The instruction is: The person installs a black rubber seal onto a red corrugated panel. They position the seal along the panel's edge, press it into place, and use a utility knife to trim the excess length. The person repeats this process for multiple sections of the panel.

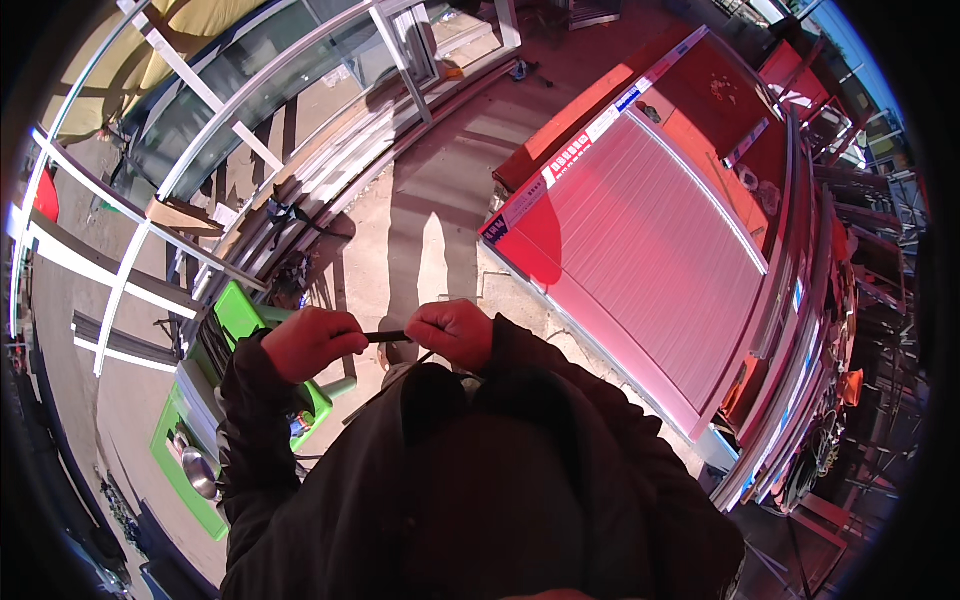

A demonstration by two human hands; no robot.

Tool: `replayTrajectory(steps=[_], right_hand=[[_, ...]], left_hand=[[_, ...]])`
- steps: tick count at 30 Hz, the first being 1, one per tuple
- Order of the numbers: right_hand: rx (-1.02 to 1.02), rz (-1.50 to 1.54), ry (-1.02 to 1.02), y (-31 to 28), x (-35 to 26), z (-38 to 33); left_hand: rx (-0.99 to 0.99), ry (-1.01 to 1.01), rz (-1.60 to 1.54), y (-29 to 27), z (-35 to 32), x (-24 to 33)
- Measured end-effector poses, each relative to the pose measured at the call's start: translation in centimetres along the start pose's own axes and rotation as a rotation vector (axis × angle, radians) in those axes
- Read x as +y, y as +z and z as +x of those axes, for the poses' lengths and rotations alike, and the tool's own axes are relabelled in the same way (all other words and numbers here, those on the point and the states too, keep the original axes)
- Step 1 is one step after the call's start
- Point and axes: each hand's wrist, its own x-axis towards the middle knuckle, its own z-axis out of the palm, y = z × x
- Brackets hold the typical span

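Note:
Both of my hands are in front of my body, a short way apart. Between them runs a short, dark, thin strip; I cannot make out whether it is a rod, a cable or a strap. My left hand is closed on its left end. Curled fingers of my right hand grip the other end. A thin dark cord seems to hang below the right hand. Close to my left forearm stands a bright green plastic stool, partly hidden by my sleeve.
At the right, a ribbed panel in a frame lies on an orange-red table. White window frames and long profiles stand to the left. A metal bowl sits on a green surface. Stacked profiles line the far right.

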Motion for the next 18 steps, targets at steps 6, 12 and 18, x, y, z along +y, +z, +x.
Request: replayTrajectory(steps=[6,12,18], right_hand=[[0.585,0.243,0.269,-9.1,8.0,-13.1],[1.058,0.428,0.144,-12.6,12.2,-17.1],[1.144,0.576,-0.076,-12.6,13.7,-15.2]], left_hand=[[0.231,-0.258,0.182,-7.7,4.4,-13.1],[0.411,-0.304,0.01,-4.4,18.6,-15.8],[-0.593,0.14,-0.815,13.1,29.8,1.1]])
